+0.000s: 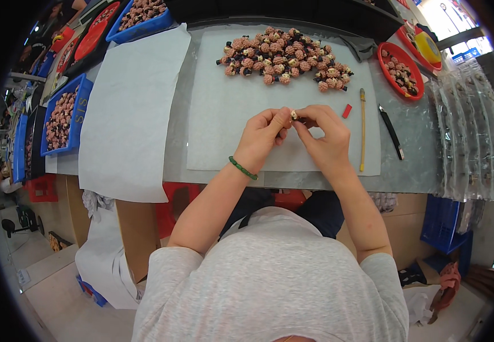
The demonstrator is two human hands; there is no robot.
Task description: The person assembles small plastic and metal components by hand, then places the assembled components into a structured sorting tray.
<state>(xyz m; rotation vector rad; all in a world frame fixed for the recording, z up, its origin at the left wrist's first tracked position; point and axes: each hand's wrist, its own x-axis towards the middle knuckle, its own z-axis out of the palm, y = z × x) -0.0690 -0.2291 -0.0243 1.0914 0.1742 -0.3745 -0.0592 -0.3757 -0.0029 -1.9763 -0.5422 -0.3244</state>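
My left hand (pixel 263 137) and my right hand (pixel 328 135) meet over the white paper sheet (pixel 218 154), both with fingers closed in a pinch. Between their fingertips is a tiny figurine (pixel 294 115), cream and dark, partly covered by the fingers. A green bead bracelet (pixel 241 169) circles my left wrist. Beyond the hands lies a heap of small figurines (pixel 281 57) with knobbly pink tops and dark parts. Right of my right hand are a small red piece (pixel 347 110), a thin tan stick (pixel 363 131) and a slim black pen-like tool (pixel 392 132).
A second white sheet (pixel 130 114) covers the table's left part. Blue trays (pixel 79 114) of similar pieces stand further left. At the right are a red bowl (pixel 381 57) of figurines and a stack of clear plastic trays (pixel 466 131). A black box edge (pixel 292 12) borders the far side.
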